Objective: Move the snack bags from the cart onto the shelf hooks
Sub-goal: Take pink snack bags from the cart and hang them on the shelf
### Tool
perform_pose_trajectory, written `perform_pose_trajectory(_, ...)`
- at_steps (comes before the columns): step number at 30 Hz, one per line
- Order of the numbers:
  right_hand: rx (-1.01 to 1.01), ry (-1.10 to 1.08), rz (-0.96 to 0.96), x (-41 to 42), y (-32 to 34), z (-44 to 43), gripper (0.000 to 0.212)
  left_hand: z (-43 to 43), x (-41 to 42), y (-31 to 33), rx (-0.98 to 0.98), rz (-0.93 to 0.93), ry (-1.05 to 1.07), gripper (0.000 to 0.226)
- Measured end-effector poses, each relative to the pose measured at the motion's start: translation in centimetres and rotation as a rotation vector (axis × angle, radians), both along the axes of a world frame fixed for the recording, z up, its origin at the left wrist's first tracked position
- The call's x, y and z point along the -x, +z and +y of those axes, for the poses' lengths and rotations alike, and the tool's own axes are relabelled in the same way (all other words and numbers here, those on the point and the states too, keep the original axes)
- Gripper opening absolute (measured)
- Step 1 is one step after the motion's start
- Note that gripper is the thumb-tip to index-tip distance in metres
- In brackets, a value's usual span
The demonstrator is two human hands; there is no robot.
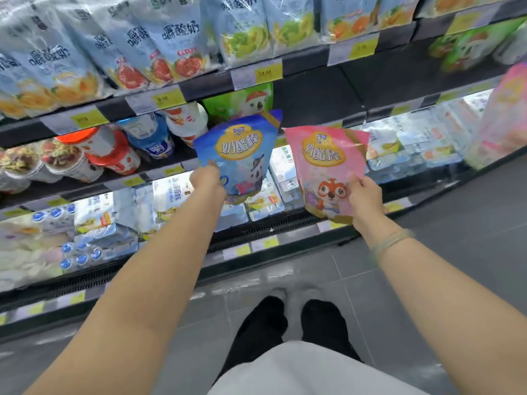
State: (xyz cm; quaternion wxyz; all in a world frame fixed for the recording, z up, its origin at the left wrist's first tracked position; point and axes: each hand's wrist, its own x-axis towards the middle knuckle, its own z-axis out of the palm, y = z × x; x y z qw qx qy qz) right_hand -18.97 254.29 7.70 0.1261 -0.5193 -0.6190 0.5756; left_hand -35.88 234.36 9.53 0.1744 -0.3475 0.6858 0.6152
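Observation:
My left hand point(207, 179) grips the lower left edge of a blue snack bag point(242, 149) with a yellow label, held upright in front of the middle shelf. My right hand point(365, 195) holds a pink snack bag point(325, 163) with an orange cartoon animal by its lower right corner. Both bags hang in the air side by side, a small gap between them. A green bag point(239, 102) of the same kind sits behind the blue one under the shelf edge. The space behind the pink bag is dark; no hook or cart shows.
Refrigerated shelves point(313, 81) run across the view with yellow price tags point(268, 72). Pale blue yoghurt packs point(159, 44) fill the top row, cups and bottles point(114, 149) the left of the middle row, boxed packs point(413, 143) the lower rows. Grey floor and my feet lie below.

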Motion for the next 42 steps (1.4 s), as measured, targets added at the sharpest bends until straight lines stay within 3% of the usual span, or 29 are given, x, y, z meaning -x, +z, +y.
perform_pose_trajectory(7, 0.043, 0.088, 0.028, 2.6, -1.4, 4.7, 0.017, 4.5, 4.0, 0.2, -0.158, -0.238, -0.057, 0.018)
perform_pose_trajectory(11, 0.041, 0.123, 0.000, 3.2, -2.6, 5.6, 0.031, 5.5, 6.3, 0.6, -0.254, -0.253, -0.051, 0.026)
perform_pose_trajectory(17, 0.065, 0.159, -0.014, 4.0, -4.7, 5.9, 0.025, 5.5, 9.4, 0.5, -0.329, -0.097, 0.003, 0.015)
perform_pose_trajectory(22, 0.071, 0.181, 0.006, 5.1, -5.5, 5.9, 0.025, 6.7, 9.9, -0.4, -0.511, 0.115, 0.130, 0.004)
perform_pose_trajectory(24, 0.044, 0.193, 0.018, 5.9, -5.5, 6.0, 0.025, 6.9, 9.9, -1.3, -0.462, 0.266, 0.188, 0.008)
perform_pose_trajectory(28, -0.001, 0.204, 0.060, 7.0, -5.1, 6.0, 0.030, 6.8, 8.3, -3.7, -0.104, 0.401, 0.171, 0.032)
perform_pose_trajectory(30, -0.002, 0.209, 0.077, 7.4, -5.0, 6.2, 0.027, 7.0, 6.8, -4.8, -0.032, 0.331, 0.156, 0.039)
perform_pose_trajectory(33, 0.008, 0.215, 0.093, 7.9, -5.0, 6.3, 0.026, 8.2, 5.1, -5.3, -0.123, 0.108, -0.056, 0.016)
perform_pose_trajectory(36, 0.014, 0.209, 0.119, 8.4, -4.8, 6.1, 0.029, 9.1, 5.7, -5.0, -0.074, 0.134, -0.283, 0.016)
perform_pose_trajectory(42, 0.000, 0.234, 0.155, 9.1, -4.4, 6.1, 0.029, 9.2, 9.6, -4.5, -0.007, 0.140, -0.386, 0.032)
